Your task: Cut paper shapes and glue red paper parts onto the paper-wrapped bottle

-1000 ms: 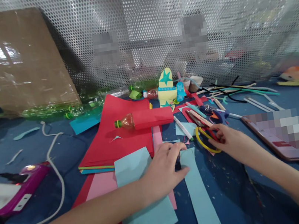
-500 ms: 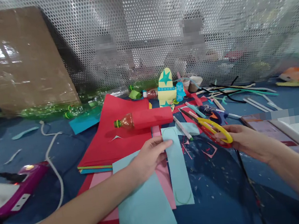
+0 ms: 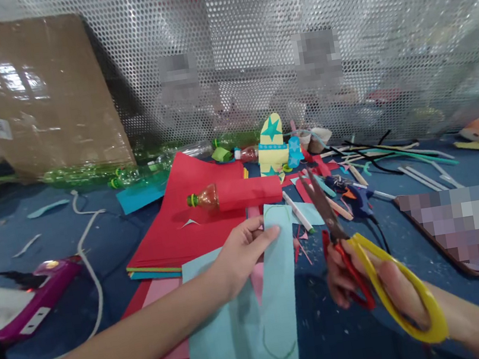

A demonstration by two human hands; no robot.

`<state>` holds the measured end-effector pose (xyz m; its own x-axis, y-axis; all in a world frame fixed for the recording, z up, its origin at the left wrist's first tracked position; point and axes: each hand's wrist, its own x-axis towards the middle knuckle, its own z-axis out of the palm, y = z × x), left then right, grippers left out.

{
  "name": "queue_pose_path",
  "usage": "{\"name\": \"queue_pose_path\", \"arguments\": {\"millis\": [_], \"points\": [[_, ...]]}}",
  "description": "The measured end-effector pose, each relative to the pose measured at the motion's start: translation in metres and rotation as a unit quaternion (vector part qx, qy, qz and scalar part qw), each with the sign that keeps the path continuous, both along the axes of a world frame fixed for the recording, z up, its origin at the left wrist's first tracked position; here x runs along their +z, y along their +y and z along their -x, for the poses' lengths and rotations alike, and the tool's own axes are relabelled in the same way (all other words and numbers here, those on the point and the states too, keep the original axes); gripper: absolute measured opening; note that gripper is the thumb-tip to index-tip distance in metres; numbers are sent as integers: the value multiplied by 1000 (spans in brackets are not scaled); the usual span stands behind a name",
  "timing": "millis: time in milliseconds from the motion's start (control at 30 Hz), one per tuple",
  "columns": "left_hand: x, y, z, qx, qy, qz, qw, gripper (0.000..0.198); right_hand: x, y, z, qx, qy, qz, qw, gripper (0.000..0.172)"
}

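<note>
My left hand (image 3: 245, 252) pinches a light blue paper strip (image 3: 278, 281) near its top, thumb in front. Curved green pencil-like lines mark both ends of the strip. My right hand (image 3: 394, 282) grips scissors (image 3: 330, 214) with one yellow and one red handle loop, blades pointing up and away from me. The scissors are to the right of the strip, apart from it. Below my left forearm lies a larger light blue sheet (image 3: 229, 349). A bottle wrapped in red paper (image 3: 248, 193) rests on a stack of red paper (image 3: 158, 239) beyond my left hand.
A marker (image 3: 298, 211) and paper scraps lie ahead of my hands. Farther back stand a yellow paper piece with stars (image 3: 273, 147) and several plastic bottles. A purple power strip (image 3: 32, 300) with cords is at left, a phone (image 3: 449, 232) at right, cardboard (image 3: 43, 101) at back left.
My right hand has drawn the scissors closer and turned them, with fingers now through the loops. The strip has lifted and tilted, its lower end swinging left over the blue sheet.
</note>
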<state>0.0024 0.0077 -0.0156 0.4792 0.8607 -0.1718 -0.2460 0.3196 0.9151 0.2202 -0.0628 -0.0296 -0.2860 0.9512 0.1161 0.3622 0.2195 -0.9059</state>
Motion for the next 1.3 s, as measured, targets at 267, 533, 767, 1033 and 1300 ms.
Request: {"name": "queue_pose_path", "arguments": {"millis": [267,533,767,1033,1300], "points": [[4,-17,-3,-26,-39,-14,999,29,2,-33,-1,8,-49,57,997,74],[9,-22,-5,-37,-82,9,996,28,1,-30,5,24,-120,-26,992,91],[12,-24,-6,-50,-85,-2,995,27,5,-29,1,61,-173,-46,982,88],[16,-25,-6,-53,-60,-12,997,31,18,-20,15,32,-136,-57,989,87],[16,-26,-6,-61,-69,-5,996,30,-11,-26,6,-19,-128,-63,990,85]]}}
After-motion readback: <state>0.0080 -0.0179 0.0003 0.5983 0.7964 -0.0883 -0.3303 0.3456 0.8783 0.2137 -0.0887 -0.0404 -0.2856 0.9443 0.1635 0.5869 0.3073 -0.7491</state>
